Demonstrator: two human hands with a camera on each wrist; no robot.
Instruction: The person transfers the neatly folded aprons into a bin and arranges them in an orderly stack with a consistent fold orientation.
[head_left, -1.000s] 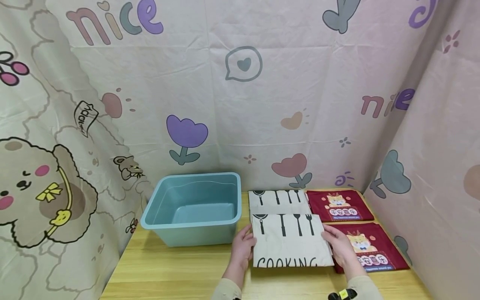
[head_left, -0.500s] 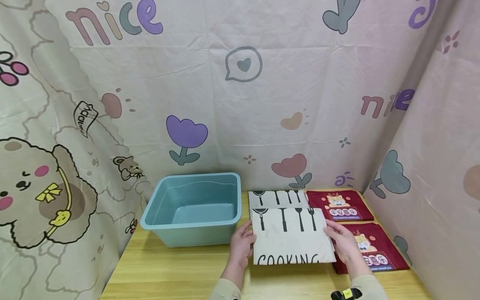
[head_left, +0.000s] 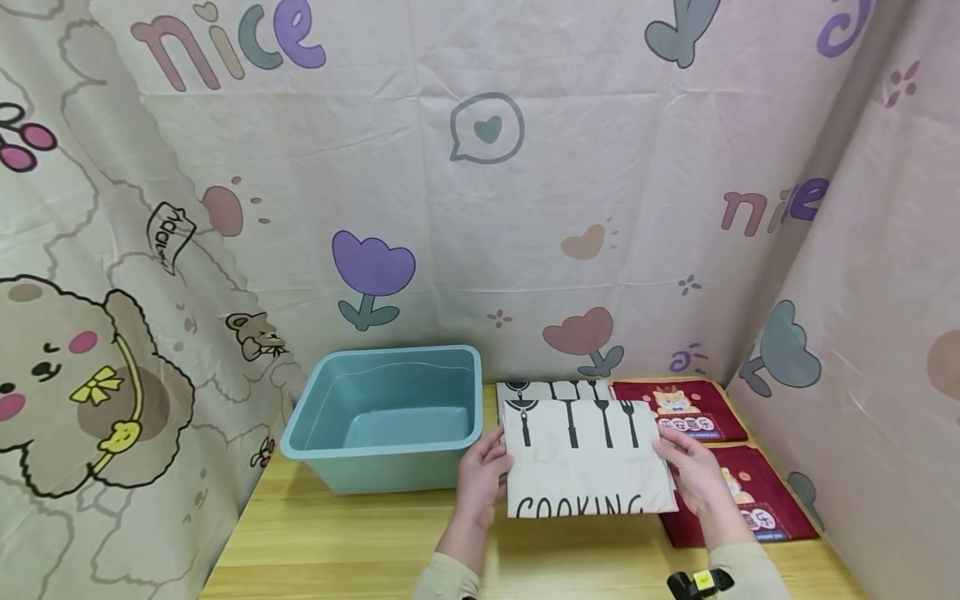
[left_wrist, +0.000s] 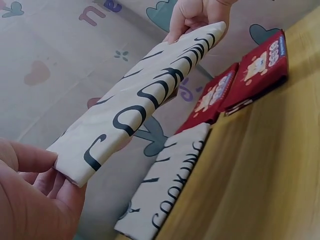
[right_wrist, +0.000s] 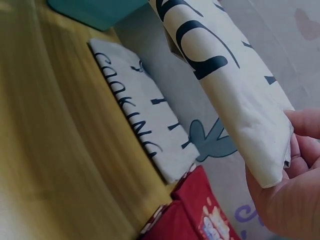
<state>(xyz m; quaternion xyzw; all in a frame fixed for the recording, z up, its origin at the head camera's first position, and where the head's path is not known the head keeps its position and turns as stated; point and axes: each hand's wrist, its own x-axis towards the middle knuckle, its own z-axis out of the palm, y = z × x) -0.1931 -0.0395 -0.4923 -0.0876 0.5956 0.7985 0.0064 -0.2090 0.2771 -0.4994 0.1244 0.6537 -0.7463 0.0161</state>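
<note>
Both hands hold up a folded cream cloth [head_left: 588,471] printed with black kitchen utensils and the word COOKING. My left hand [head_left: 482,473] pinches its left edge, thumb on top and fingers beneath. At the right edge, my right hand [head_left: 693,472] grips it in the same way. In the wrist views the held cloth [left_wrist: 135,107] is raised above the table. A second folded cream cloth [right_wrist: 142,107] with the same print lies on the table behind it, partly hidden in the head view.
A blue-green plastic tub [head_left: 382,450] stands on the wooden table [head_left: 337,542] to the left. On the right lie two folded dark red cloths, a far one [head_left: 633,400] and a near one [head_left: 795,508]. Patterned curtains [head_left: 487,225] enclose the table's back and sides.
The hands have lifted the cream cloth higher and slightly away from the person, covering more of the cloth behind. The right hand has shifted slightly right. The tub and red cloths have not moved.
</note>
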